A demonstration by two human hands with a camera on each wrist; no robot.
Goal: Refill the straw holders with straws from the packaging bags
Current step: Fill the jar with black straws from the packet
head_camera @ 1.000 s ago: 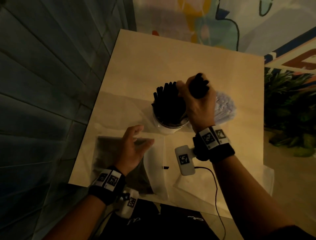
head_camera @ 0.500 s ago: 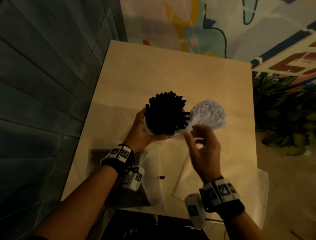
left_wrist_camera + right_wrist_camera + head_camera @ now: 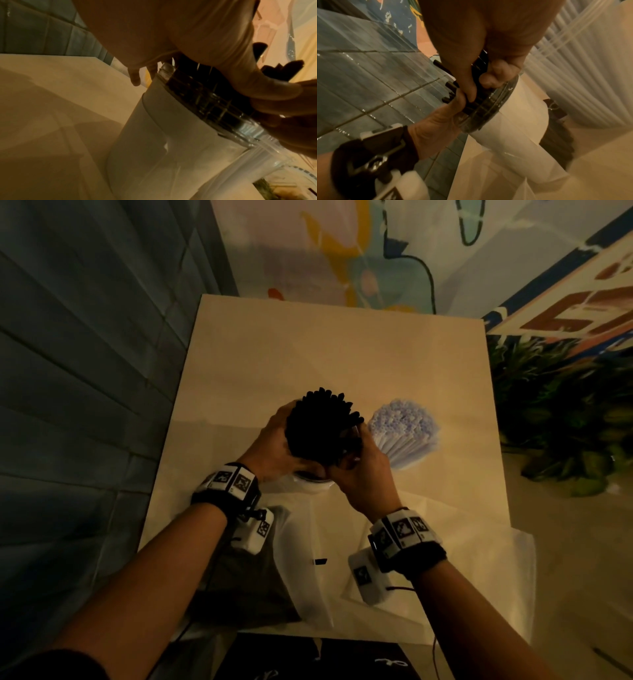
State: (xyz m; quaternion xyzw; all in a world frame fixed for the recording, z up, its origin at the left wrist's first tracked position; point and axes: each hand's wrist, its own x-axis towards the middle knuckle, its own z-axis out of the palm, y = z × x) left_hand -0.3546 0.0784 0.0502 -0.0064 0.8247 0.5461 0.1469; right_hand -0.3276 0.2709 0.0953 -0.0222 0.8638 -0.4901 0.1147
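Half a second earlier the right hand (image 3: 363, 474) hovered open near the white straws (image 3: 404, 433); it has since closed in on the bundle of black straws (image 3: 322, 429), fingers curled round its right side. Opposite it, the left hand (image 3: 274, 446) cups the bundle's left side, fingers wrapped round the straws just above the holder's clear rim. That white holder (image 3: 313, 484) stands on the beige table (image 3: 342, 354), just beside the white straws. Nearer the person lie a dark straw bag (image 3: 246, 587) and a clear plastic bag (image 3: 445, 594).
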